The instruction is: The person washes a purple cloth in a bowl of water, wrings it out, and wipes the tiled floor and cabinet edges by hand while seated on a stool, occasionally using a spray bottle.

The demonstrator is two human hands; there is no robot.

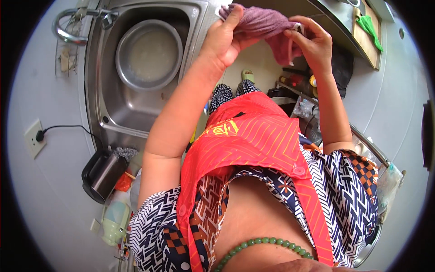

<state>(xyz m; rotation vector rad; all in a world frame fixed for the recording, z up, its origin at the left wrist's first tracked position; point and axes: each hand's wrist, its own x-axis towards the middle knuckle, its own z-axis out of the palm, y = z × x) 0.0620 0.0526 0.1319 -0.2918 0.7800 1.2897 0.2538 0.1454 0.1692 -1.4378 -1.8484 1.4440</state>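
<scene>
A mauve cloth [263, 22] with a pale trim and a hanging loop is stretched between my two hands, above the floor. My left hand [222, 42] grips its left end, thumb on top and fingers underneath. At the other end my right hand [311, 40] pinches the trimmed edge between thumb and fingers. Part of the cloth droops below my right hand. Left of my left forearm is a stainless steel sink [136, 112]. A metal basin [119, 64] sits in it, holding cloudy water [153, 56].
A chrome faucet [64, 37] arches beside the sink at the upper left. An electric kettle [105, 175] stands near the sink's lower corner. On the right are a wire rack [370, 142] with bags and bottles, and a counter edge with a green cloth [369, 30] on a wooden board [362, 44].
</scene>
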